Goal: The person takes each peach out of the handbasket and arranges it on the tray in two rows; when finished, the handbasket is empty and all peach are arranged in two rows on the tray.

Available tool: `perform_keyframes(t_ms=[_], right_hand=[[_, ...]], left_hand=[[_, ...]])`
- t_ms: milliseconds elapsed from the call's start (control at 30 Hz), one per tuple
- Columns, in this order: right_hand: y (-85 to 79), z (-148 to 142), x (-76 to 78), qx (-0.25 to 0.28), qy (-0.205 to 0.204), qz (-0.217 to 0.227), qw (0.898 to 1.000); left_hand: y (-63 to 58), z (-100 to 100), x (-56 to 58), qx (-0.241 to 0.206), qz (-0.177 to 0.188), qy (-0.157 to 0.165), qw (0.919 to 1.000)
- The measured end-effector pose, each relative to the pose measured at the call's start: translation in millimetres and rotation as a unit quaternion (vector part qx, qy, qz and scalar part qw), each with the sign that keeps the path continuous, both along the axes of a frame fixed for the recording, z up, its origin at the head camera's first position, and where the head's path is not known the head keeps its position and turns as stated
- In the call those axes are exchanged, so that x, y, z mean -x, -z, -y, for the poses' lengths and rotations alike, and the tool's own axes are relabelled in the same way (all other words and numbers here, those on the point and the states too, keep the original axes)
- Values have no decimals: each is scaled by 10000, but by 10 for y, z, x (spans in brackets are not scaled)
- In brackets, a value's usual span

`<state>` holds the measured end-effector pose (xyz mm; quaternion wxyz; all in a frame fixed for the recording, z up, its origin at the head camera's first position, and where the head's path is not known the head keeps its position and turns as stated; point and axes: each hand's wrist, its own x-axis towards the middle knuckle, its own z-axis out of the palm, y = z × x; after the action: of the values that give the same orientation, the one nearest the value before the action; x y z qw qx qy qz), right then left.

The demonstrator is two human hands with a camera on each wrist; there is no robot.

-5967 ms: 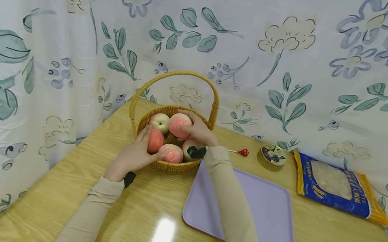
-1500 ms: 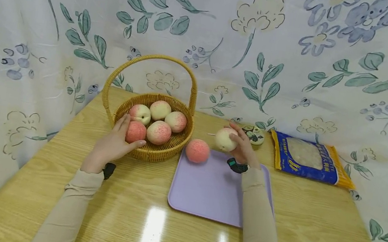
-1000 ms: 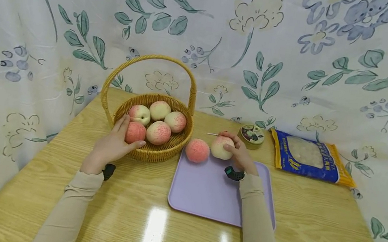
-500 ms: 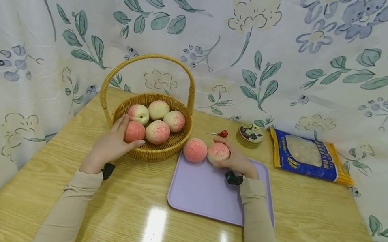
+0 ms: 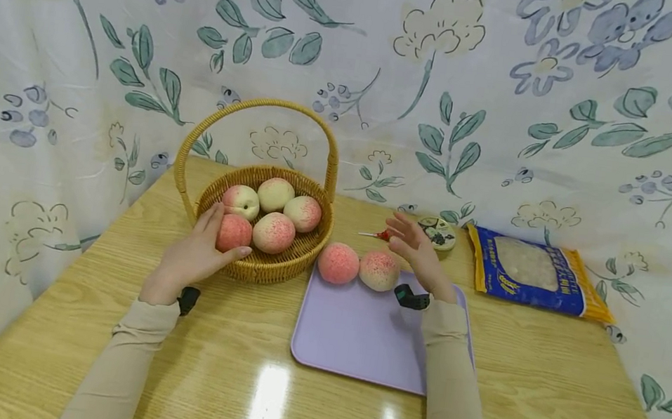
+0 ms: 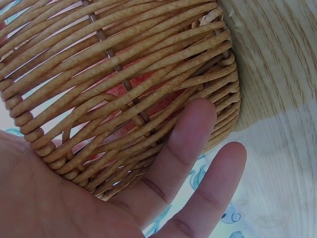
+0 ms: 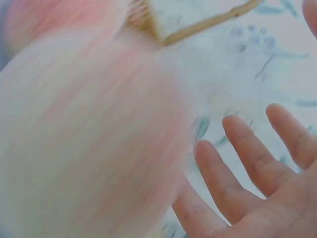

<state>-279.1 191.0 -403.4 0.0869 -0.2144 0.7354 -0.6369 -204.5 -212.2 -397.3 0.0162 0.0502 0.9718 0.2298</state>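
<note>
centre-left, left hand (image 5: 188,257) spread against round woven basket (image 5: 269,272); centre-right, right hand (image 5: 422,255) wide beside speckled peach (image 5: 379,272).

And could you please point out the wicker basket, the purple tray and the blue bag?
Wicker basket (image 5: 270,274), head view: on its front wall.
Purple tray (image 5: 363,330), head view: on its bare middle.
Blue bag (image 5: 536,268), head view: on its pale panel.
</note>
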Motion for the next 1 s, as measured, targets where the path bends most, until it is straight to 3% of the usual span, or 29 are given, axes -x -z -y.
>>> perform_keyframes(t_ms=[167, 367, 700, 833, 1000], right_hand=[[-317, 282, 101, 311, -524, 287, 9977], [-530, 786, 196, -154, -990, 800, 9917], [-477, 1500, 281, -978, -1481, 1458, 9733], [-421, 1598, 305, -1207, -1450, 1570, 9694], [-388, 1635, 333, -978, -1435, 1641, 9710]], left_hand=[[-16, 19, -8, -23, -14, -8, 10000], [-11, 24, -12, -74, -75, 28, 9999], [-32, -3, -10, -42, -50, 18, 10000], [-23, -20, -9, -60, -13, 46, 10000], [-15, -8, -4, -89, -58, 10, 9999]])
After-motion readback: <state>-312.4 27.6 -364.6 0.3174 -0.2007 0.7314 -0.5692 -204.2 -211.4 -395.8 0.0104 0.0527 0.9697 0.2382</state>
